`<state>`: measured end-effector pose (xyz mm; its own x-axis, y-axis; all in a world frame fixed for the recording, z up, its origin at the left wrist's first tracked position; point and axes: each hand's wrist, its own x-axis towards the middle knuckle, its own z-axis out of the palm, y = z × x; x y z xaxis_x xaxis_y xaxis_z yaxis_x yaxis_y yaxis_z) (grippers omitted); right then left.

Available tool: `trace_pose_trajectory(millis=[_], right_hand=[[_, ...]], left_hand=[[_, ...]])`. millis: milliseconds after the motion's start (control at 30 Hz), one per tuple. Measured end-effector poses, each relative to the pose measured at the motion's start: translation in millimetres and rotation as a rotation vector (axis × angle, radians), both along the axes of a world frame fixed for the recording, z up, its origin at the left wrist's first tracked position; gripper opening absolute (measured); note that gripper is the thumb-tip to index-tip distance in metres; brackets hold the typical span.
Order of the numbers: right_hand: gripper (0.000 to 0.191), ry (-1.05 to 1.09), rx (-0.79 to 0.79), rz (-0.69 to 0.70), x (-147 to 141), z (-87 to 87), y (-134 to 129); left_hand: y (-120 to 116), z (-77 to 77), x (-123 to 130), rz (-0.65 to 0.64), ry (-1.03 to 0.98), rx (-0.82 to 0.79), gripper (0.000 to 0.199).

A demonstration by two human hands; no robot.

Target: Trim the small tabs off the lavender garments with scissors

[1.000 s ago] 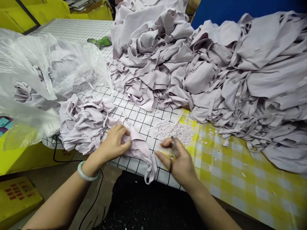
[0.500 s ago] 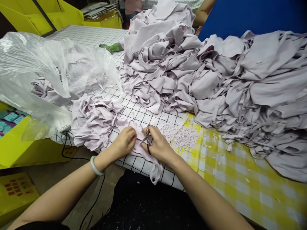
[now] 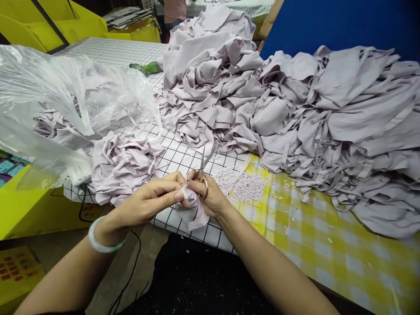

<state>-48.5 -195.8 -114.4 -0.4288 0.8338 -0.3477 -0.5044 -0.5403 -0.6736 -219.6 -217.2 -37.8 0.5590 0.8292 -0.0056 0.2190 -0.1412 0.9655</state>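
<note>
Lilac fabric piece [image 3: 193,211] hangs bunched at the near edge of the grid-patterned table [image 3: 183,159], pinched between thumb and forefinger of the left hand [image 3: 149,202], while the right hand [image 3: 210,197] grips it too, fingers curled around small scissors [image 3: 202,168] pointing upward.

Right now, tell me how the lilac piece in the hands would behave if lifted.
The lilac piece likely flops: it droops below the left hand and right hand. Probably light, since fingertips alone pinch it. Unlikely to roll.
</note>
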Motion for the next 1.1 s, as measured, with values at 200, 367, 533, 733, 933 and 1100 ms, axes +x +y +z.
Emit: trace_pose_trajectory(millis=[200, 367, 533, 733, 933, 1100], right_hand=[[0.043, 0.076, -0.044, -0.038, -3.4, -12.1, -3.7], [0.043, 0.053, -0.022, -0.028, -12.0, -14.9, -7.9], [0.038, -0.162, 0.148, 0.037, 0.6, -11.7, -22.0], [0.029, -0.486, 0.394, 0.057, 65.7, 0.2, -32.4], [0.033, -0.396, 0.441, 0.062, 51.5, -7.1, -24.4], [0.020, -0.341, 0.512, 0.095, 31.0, -4.8, 6.1]], left_hand=[[0.4, -12.6, 9.5, 0.049, -0.127, -0.008, 0.029], [2.0, -18.4, 23.6, 0.159, -0.226, 0.055, 0.027], [-2.3, -38.0, 47.5, 0.337, -0.398, -0.074, 0.032], [-3.6, -58.1, 52.9, 0.333, -0.367, -0.095, 0.032], [0.3, -31.6, 45.4, 0.110, -0.151, 0.084, 0.028], [-5.4, 9.3, 20.6, 0.200, 0.167, 0.266, 0.026]])
